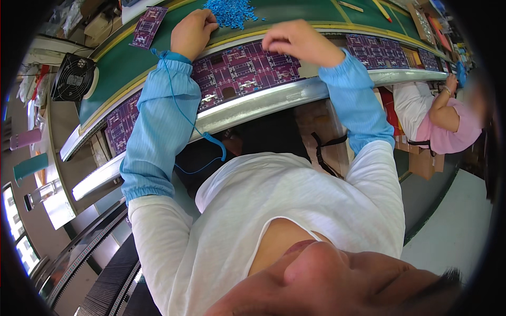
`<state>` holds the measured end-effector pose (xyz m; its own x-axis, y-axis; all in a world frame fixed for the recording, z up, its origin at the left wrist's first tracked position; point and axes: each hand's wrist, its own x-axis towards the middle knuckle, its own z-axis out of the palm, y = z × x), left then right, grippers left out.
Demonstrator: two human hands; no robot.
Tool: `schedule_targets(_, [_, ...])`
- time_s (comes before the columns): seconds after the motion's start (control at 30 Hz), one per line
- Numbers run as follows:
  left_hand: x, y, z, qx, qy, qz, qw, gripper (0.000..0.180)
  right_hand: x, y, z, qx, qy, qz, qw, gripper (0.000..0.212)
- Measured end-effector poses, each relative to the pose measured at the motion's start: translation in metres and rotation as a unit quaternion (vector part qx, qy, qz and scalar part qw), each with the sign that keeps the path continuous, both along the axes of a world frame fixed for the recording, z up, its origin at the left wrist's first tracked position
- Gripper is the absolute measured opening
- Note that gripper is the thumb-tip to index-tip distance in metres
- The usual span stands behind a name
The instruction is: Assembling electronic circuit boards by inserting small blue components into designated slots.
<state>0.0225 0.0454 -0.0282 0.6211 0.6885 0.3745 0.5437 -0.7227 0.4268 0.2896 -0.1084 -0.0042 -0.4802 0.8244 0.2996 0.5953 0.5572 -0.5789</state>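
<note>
Blue components (230,12), heaped, are lying just beside left grip (192,35), fingertips nearly meeting; right grip (301,43) half-curling above purple circuit board (245,69) (either's hold: cannot tell); picking singly is probably serving best.

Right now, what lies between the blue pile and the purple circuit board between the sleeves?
The head view shows a narrow stretch of green surface, a yellow band and a rail between the blue pile and the purple circuit board.

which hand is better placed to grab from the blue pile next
Probably the left hand: it is beside the blue pile, while the right hand is farther off, near a purple board.
</note>
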Motion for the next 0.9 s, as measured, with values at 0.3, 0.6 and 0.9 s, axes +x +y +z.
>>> schedule_targets(0.3, [0.006, 0.001, -0.003, 0.063, -0.027, 0.012, 0.998, 0.013, -0.004, -0.057, 0.007, -0.057, -0.081, 0.013, 0.995, 0.009])
schedule_targets(0.6, [0.000, 0.011, -0.010, 0.035, -0.081, -0.012, 0.996, 0.011, -0.004, -0.061, 0.004, -0.046, -0.089, 0.014, 0.995, 0.009])
schedule_targets(0.9, [0.005, 0.002, -0.002, 0.055, -0.066, -0.023, 0.996, 0.016, -0.004, -0.067, 0.002, -0.037, -0.091, 0.006, 0.995, 0.010])
